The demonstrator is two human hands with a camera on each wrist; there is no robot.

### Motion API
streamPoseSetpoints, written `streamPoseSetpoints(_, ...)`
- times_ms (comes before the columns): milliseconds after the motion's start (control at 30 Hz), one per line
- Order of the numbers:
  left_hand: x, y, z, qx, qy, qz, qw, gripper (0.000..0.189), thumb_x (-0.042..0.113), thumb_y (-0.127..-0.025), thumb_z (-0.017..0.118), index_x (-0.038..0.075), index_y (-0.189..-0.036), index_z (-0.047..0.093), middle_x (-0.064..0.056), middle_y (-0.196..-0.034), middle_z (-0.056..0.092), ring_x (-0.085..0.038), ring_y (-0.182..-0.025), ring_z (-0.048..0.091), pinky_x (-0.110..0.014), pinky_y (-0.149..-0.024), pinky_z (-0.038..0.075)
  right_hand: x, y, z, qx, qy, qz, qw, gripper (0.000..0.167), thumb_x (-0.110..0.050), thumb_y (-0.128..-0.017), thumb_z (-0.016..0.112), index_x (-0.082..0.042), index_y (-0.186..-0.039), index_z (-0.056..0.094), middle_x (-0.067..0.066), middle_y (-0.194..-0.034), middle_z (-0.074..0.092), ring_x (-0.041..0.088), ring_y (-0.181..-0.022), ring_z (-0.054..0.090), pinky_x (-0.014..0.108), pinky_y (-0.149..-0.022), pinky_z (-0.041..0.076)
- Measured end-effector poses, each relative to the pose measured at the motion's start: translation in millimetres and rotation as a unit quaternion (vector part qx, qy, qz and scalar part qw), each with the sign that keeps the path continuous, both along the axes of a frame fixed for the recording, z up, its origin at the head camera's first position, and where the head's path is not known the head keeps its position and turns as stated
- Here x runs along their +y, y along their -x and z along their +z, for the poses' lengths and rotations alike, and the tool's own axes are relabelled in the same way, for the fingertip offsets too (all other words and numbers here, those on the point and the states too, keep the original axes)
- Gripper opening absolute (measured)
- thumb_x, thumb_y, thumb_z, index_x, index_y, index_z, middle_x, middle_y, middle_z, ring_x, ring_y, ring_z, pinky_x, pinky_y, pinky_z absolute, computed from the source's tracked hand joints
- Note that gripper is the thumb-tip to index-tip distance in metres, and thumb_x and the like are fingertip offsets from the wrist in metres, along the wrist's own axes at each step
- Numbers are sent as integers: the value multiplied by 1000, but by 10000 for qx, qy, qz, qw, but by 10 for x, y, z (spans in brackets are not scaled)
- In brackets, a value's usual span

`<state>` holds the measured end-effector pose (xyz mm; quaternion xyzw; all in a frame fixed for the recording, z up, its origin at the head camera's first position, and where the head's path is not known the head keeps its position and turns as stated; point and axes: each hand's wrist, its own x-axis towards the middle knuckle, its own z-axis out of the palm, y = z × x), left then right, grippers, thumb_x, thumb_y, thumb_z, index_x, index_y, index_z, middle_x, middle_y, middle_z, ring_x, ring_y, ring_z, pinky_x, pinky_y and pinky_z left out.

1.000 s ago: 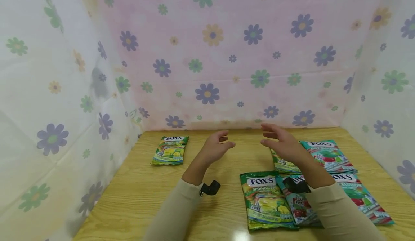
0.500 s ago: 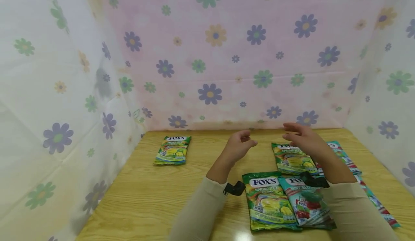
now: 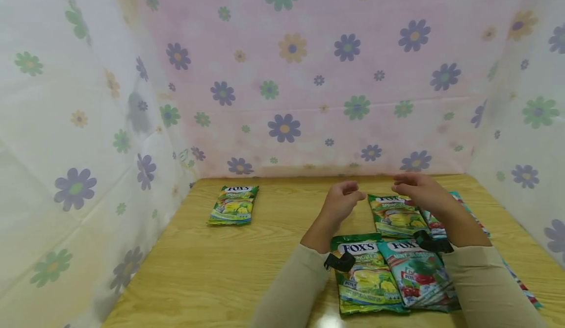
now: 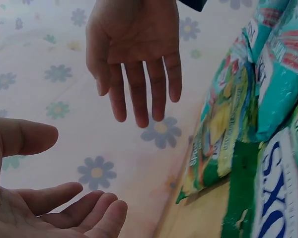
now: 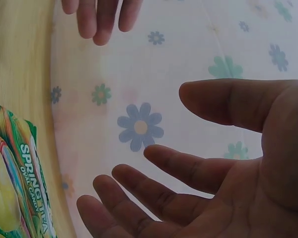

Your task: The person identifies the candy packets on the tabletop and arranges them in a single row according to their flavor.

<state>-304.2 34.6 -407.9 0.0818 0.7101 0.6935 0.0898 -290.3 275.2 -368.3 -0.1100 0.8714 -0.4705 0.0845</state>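
My left hand (image 3: 340, 203) hovers over the table, just left of the back green candy bag (image 3: 395, 215), fingers relaxed and holding nothing. To its right my right hand (image 3: 425, 195) hangs above that bag and a teal candy bag (image 3: 434, 225), partly covering both. In the right wrist view the right hand (image 5: 203, 183) shows spread, slightly bent fingers and an empty palm. The two palms face each other, apart. A front green candy bag (image 3: 368, 289) labelled Spring Tea lies below the left wrist, beside a teal Mint candy bag (image 3: 419, 274).
Another Spring Tea bag (image 3: 234, 205) lies alone at the back left of the wooden table (image 3: 212, 269). The right sleeve (image 3: 490, 284) mostly hides one more teal bag (image 3: 523, 286). A flowered cloth (image 3: 309, 97) walls in the back and sides.
Both hands have moved right across the table, still holding nothing; the left now nears the back green bag. The bags themselves have stayed where they lay.
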Motion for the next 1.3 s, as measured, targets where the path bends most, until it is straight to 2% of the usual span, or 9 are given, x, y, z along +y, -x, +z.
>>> streamPoseSetpoints(333, 229, -67, -169, -795, -276, -82, 9964, 59, 28, -94, 78, 7, -145, 57, -5, -146, 57, -34, -133, 58, -53, -112, 48, 117, 24, -48, -203, -584, -119, 9980, 76, -44, -110, 47, 11, -158, 26, 40, -158, 29, 58, -139, 40, 64, -105, 49)
streamPoseSetpoints(500, 260, -84, -225, -955, -215, -143, 9951, 62, 31, -94, 77, 4, -145, 56, -9, -146, 56, -42, -134, 56, -57, -113, 46, 171, 53, -102, -303, -844, -239, 9957, 78, -43, -110, 48, 15, -156, 27, 43, -155, 30, 56, -132, 47, 57, -95, 57)
streamPoseSetpoints(567, 269, -92, -242, -988, -198, -218, 9947, 61, 30, -94, 76, 3, -145, 56, -11, -146, 56, -42, -133, 58, -57, -112, 47, 194, 55, -116, -397, -931, -302, 9944, 80, -45, -109, 48, 16, -156, 26, 44, -155, 28, 57, -132, 45, 58, -93, 57)
streamPoseSetpoints(633, 277, -99, -263, -1071, -297, -349, 9932, 61, 28, -95, 74, 2, -147, 54, -11, -146, 56, -33, -107, 67, -52, -101, 53, 213, 50, -128, -543, -1010, -389, 9926, 82, -48, -109, 47, 16, -156, 24, 44, -156, 26, 60, -134, 41, 62, -93, 56)
streamPoseSetpoints(700, 280, -107, -282, -1123, -333, -387, 9924, 60, 26, -96, 74, 2, -147, 54, -10, -146, 56, -28, -104, 66, -51, -98, 54, 226, 45, -137, -689, -1058, -448, 9910, 86, -51, -108, 46, 16, -156, 23, 45, -156, 23, 63, -137, 35, 67, -95, 53)
streamPoseSetpoints(800, 281, -108, -310, -1214, -485, -408, 9906, 59, 24, -96, 75, 1, -146, 54, -12, -148, 53, -28, -110, 64, -53, -99, 53, 237, 44, -149, -785, -1086, -478, 9898, 87, -53, -108, 45, 17, -156, 24, 45, -155, 23, 65, -136, 34, 69, -94, 53)
streamPoseSetpoints(867, 286, -106, -333, -1236, -517, -393, 9902, 59, 23, -95, 76, 0, -145, 54, -14, -151, 51, -36, -140, 51, -58, -112, 47, 247, 45, -165, -813, -1067, -464, 9899, 87, -53, -108, 45, 17, -155, 25, 45, -155, 24, 64, -136, 36, 68, -95, 52)
streamPoseSetpoints(933, 292, -98, -356, -1251, -595, -431, 9894, 59, 21, -95, 75, -1, -145, 53, -16, -153, 49, -40, -145, 45, -59, -114, 43, 257, 53, -188, -807, -1065, -429, 9901, 86, -53, -108, 44, 18, -154, 27, 45, -154, 26, 63, -135, 38, 66, -96, 52)
streamPoseSetpoints(1300, 257, -83, -375, -1267, -778, -716, 9863, 61, 18, -97, 72, -4, -149, 49, -17, -155, 49, -40, -143, 48, -57, -114, 45, 265, 90, -255, -1111, -772, -467, 9897, 79, -46, -110, 45, 14, -157, 24, 42, -158, 22, 61, -138, 35, 63, -93, 56)
